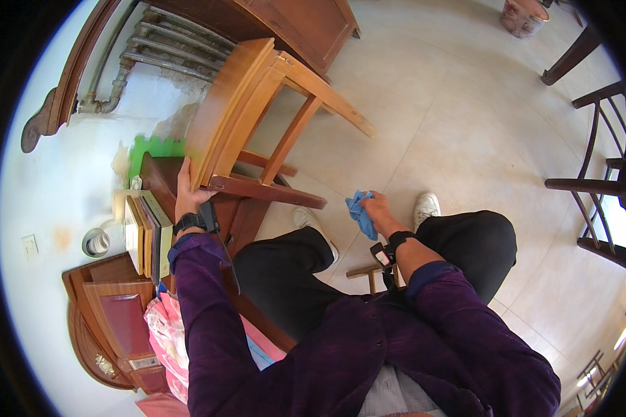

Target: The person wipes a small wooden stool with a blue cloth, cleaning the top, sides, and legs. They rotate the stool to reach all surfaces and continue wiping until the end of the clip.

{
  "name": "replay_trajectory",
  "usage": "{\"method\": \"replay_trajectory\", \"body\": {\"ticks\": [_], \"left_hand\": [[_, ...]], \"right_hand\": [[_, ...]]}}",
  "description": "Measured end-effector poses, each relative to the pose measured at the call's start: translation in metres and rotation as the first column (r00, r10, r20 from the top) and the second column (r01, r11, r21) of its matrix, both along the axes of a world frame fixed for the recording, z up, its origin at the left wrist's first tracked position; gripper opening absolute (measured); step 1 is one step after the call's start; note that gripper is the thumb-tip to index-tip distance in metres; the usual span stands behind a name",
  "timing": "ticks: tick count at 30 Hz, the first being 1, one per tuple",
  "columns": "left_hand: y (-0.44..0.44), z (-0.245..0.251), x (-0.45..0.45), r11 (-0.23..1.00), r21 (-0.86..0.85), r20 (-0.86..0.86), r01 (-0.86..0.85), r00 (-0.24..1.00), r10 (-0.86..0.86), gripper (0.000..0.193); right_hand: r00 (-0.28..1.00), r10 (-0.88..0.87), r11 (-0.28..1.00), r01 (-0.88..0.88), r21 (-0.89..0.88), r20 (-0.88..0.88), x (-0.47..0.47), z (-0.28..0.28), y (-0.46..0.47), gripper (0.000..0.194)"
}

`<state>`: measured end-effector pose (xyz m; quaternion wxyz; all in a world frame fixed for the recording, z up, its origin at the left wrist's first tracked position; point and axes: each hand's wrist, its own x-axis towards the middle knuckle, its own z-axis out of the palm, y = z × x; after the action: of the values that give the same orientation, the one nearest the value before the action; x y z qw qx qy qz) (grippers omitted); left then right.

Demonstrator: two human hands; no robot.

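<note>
A wooden stool is tipped on its side, its legs pointing to the right and its broad seat facing the wall. My left hand grips the seat's near edge; some of the fingers are hidden behind it. Under this edge stands a dark reddish-brown wooden cabinet, and I cannot tell whether the stool rests on it. A crumpled blue cloth is bunched in my right hand, which is over the floor between my knees, apart from the stool.
An old metal radiator and pipe run along the wall. Several books stand beside a lamp bulb. A wooden headboard and pink bedding lie at left. Dark wooden chairs stand right; a bucket is farther off.
</note>
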<state>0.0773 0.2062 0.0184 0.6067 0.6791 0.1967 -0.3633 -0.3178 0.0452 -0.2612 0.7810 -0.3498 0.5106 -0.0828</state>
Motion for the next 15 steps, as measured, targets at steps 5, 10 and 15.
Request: {"method": "replay_trajectory", "body": {"ticks": [5,10,15], "left_hand": [[-0.005,0.004,-0.008,0.999,0.024,0.056,-0.029,0.998,0.028,0.063],[-0.001,-0.001,-0.001,1.000,-0.006,0.026,-0.012,1.000,0.012,0.063],[0.005,-0.006,0.006,0.998,-0.062,-0.025,0.009,1.000,-0.011,0.068]], "right_hand": [[0.999,0.004,1.000,-0.004,0.017,0.036,-0.001,-0.006,0.001,0.029],[0.999,0.001,1.000,-0.003,0.029,0.053,-0.002,0.000,-0.001,0.030],[0.999,0.041,0.997,-0.043,0.063,0.037,-0.005,0.000,-0.002,0.032]]}}
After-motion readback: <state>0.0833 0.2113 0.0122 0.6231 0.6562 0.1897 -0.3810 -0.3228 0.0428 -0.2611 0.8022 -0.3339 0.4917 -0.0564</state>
